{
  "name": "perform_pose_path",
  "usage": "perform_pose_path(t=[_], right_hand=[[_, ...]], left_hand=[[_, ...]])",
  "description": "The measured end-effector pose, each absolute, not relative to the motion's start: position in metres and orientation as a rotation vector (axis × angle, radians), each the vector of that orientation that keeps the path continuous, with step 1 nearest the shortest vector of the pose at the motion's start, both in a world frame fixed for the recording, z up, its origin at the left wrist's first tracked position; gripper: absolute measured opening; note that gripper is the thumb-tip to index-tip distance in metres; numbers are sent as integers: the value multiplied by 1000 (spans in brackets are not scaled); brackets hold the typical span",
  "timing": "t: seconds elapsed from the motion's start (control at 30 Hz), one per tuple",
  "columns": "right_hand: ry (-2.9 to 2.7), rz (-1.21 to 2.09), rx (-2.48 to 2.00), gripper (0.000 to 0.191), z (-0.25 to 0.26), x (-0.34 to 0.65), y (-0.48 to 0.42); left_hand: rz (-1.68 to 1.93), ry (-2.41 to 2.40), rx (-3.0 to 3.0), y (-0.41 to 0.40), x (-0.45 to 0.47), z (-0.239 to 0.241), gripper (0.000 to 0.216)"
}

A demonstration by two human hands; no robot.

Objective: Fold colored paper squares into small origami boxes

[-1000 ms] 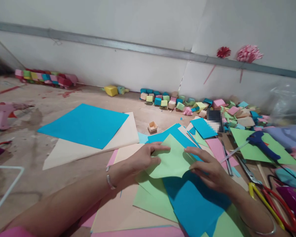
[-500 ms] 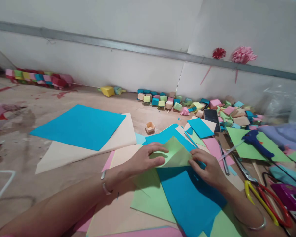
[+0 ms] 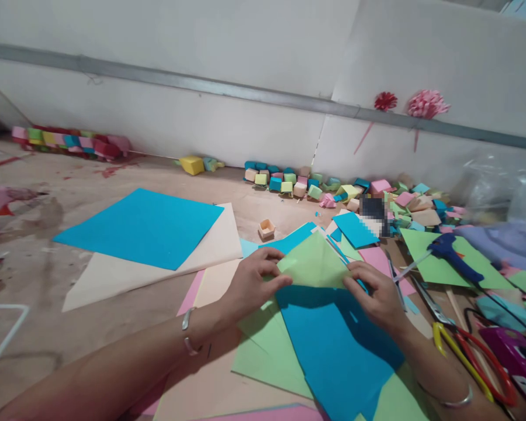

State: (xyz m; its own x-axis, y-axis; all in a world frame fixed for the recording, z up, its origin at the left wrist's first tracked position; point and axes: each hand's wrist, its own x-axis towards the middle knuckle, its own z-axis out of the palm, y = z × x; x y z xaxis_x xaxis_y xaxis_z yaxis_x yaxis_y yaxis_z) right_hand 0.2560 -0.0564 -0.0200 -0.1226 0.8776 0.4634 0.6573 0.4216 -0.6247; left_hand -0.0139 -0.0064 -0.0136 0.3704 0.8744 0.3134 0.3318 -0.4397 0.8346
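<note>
A light green paper (image 3: 313,263), folded to a triangle with its point away from me, is held up between my two hands. My left hand (image 3: 258,278) pinches its left corner between thumb and fingers. At the right corner, my right hand (image 3: 372,286) grips the paper in the same way. Directly beneath lies a blue sheet (image 3: 333,345), shaded by my hands. Another green sheet (image 3: 269,356) rests at its left, on a peach sheet (image 3: 206,374). A small peach paper box (image 3: 266,228) stands beyond my left hand.
At left, a large blue sheet (image 3: 142,228) overlaps a cream one (image 3: 127,283). A blue glue gun (image 3: 456,257), scissors (image 3: 467,351) with red and yellow handles and a purple device (image 3: 512,359) lie at right. Several small folded paper boxes (image 3: 284,180) line the wall.
My left fingers have closed on the green paper's left corner. The paper has turned from a loose, partly opened fold into a flatter triangle. My right hand has shifted slightly right.
</note>
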Motion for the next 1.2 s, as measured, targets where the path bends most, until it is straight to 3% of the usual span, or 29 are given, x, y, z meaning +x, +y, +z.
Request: perform_pose_path(t=[0.2, 0.4, 0.67, 0.87, 1.0, 1.2], right_hand=[[-1781, 436, -1375, 24, -20, 253, -60], [-1715, 482, -1413, 28, -14, 251, -62], [-1368, 1301, -1652, 36, -8, 260, -59], [-1634, 1050, -1588, 29, -7, 260, -60], [-1770, 772, -1602, 26, -7, 254, -62], [-2036, 792, -1517, 29, -14, 245, -69]], left_hand=[[1050, 1200, 1857, -12, -10, -16, 32], [1023, 1157, 1690, -8, -10, -15, 24], [1040, 1016, 1611, 4, -12, -19, 15], [1058, 954, 1638, -3, -12, -17, 25], [821, 873, 1592, -4, -14, -5, 44], [544, 934, 1739, -4, -13, 9, 40]])
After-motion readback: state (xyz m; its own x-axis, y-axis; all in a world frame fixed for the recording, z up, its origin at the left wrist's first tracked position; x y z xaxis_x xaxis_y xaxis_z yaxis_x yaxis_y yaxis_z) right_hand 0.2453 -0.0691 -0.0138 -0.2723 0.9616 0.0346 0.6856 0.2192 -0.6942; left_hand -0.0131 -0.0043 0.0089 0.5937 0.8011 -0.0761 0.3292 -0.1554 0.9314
